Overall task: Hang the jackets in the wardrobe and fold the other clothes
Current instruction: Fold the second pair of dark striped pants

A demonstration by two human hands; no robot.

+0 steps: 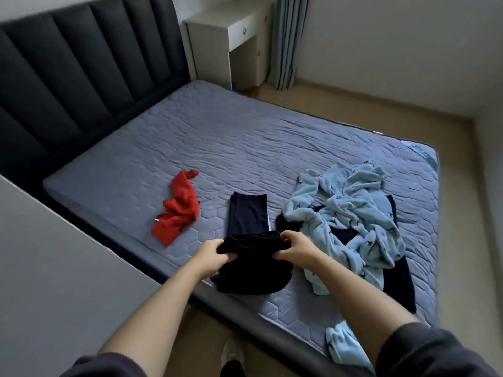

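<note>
As I read the head view from my remote seat, I log the piece in hand first, then its neighbours, all placed against the mattress (245,137):

- Black garment (245,270): at the mattress near edge, about midway along it. Its bunched top edge is lifted and the rest drapes down onto the mattress toward me.
- Left hand (211,254): fingers curled round that bunched edge at its headboard-side corner.
- Right hand (295,247): gripping the same edge at its foot-side corner. The two hands sit level and I judge neither is nearer the cloth.
- Axis: the held edge runs hand to hand, along the mattress near edge, and the body of the cloth runs crosswise, from the grip back toward me. I judge the next fold goes along that crosswise line, both hands travelling together.
- Navy strip (249,213): flat, just past the grip toward the mattress middle, long axis in line with the black garment's body. Its near end is hidden by the bunch, so I cannot tell whether the two are one piece.
- Red garment (179,208): crumpled, on the headboard side of the strip, apart from it.
- Blue fleece (353,213): loose heap toward the mattress foot, just beside the right hand, and I judge it the likeliest snag
</note>
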